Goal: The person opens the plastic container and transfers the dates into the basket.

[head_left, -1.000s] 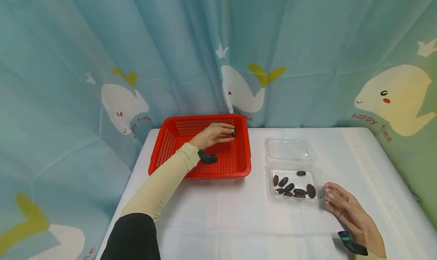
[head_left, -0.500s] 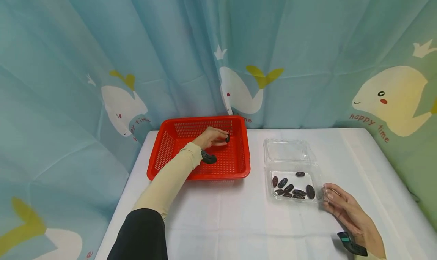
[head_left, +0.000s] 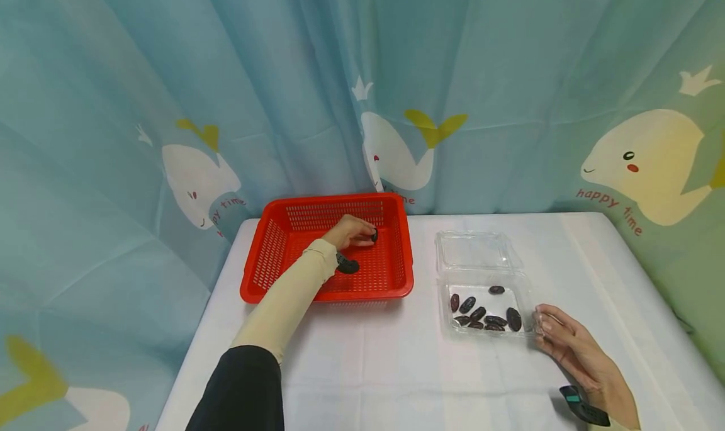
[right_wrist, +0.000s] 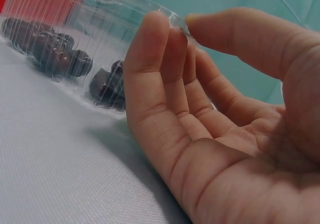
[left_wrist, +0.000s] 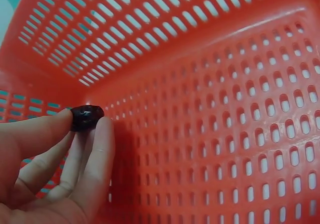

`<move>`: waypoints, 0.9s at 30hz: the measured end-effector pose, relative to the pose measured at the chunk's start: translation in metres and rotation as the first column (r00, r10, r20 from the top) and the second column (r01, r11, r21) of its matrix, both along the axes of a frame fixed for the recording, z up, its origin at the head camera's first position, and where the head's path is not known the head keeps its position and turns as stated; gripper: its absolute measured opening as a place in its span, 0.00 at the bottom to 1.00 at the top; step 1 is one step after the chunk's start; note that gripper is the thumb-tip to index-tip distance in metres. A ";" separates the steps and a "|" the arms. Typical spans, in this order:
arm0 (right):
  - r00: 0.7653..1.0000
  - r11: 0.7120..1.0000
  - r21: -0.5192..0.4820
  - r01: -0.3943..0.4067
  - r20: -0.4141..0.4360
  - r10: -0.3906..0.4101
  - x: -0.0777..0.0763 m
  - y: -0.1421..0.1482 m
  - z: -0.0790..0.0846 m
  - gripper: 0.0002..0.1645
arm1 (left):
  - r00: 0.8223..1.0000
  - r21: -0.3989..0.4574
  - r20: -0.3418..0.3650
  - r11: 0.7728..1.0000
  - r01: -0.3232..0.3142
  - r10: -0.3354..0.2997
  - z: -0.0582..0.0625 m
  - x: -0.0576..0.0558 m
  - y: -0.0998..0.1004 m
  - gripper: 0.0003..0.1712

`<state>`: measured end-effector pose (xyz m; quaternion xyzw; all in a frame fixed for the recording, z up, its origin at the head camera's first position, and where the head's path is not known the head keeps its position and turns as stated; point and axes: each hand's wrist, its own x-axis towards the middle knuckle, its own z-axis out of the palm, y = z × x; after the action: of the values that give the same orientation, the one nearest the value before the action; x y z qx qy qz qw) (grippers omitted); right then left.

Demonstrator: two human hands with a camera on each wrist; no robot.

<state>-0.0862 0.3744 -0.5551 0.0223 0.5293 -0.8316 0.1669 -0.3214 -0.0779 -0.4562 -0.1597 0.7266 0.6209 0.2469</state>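
Governing relation: the date [left_wrist: 86, 118] sits at the fingertips of the left hand [head_left: 352, 231], within the outline of the basket [head_left: 403, 248], just left of centre in the head view; the left hand is the nearer one, in direct contact; the right hand [head_left: 583, 352] is well apart, lower right of that frame. In the left wrist view the date's longer visible side runs roughly left to right; one fingertip bears on its left end, another on its right; contact between date and basket cannot be told.

Finger state, left hand: clamped on the date, which lies at the extreme tips, left of centre in the left wrist view; further fingers show below it. Finger state, right hand: thumb and fingers pinch the rim of the plastic box [head_left: 444, 296] at its lower right corner in the head view; the box stands on the table [head_left: 396, 368], right of the basket; its lid [head_left: 476, 250] lies folded back toward the top of the frame; more dates [head_left: 513, 319] lie inside, mostly along the lower edge, left of the right hand.
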 end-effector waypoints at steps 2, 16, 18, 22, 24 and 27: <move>1.000 1.000 0.002 0.004 0.007 -0.004 0.001 0.000 0.000 0.21 | 1.000 -0.003 -0.004 1.000 0.003 -0.003 -0.001 0.000 0.001 0.18; 0.999 0.997 -0.075 -0.026 -0.030 0.023 -0.001 0.002 -0.001 0.24 | 0.999 -0.042 -0.049 0.999 0.016 -0.018 -0.015 -0.002 0.000 0.17; 0.999 0.996 -0.088 -0.035 -0.038 0.032 -0.001 0.002 -0.001 0.24 | 0.998 -0.046 -0.055 0.999 0.017 -0.020 -0.016 -0.002 0.000 0.16; 0.998 0.995 -0.094 -0.044 -0.041 0.040 -0.002 0.002 -0.001 0.24 | 0.998 -0.063 -0.066 0.998 0.014 -0.018 -0.016 -0.001 0.001 0.16; 0.998 0.995 -0.091 -0.046 -0.039 0.043 -0.001 0.001 -0.001 0.24 | 0.998 -0.070 -0.069 0.998 0.007 -0.012 -0.016 -0.001 0.001 0.15; 0.999 0.995 -0.090 -0.044 -0.035 0.041 -0.001 0.001 -0.001 0.23 | 0.997 -0.077 -0.071 0.997 0.000 -0.005 -0.016 0.000 0.003 0.15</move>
<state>-0.0875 0.3756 -0.5563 -0.0103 0.4939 -0.8513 0.1768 -0.3209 -0.0748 -0.4721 -0.1458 0.7586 0.5975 0.2153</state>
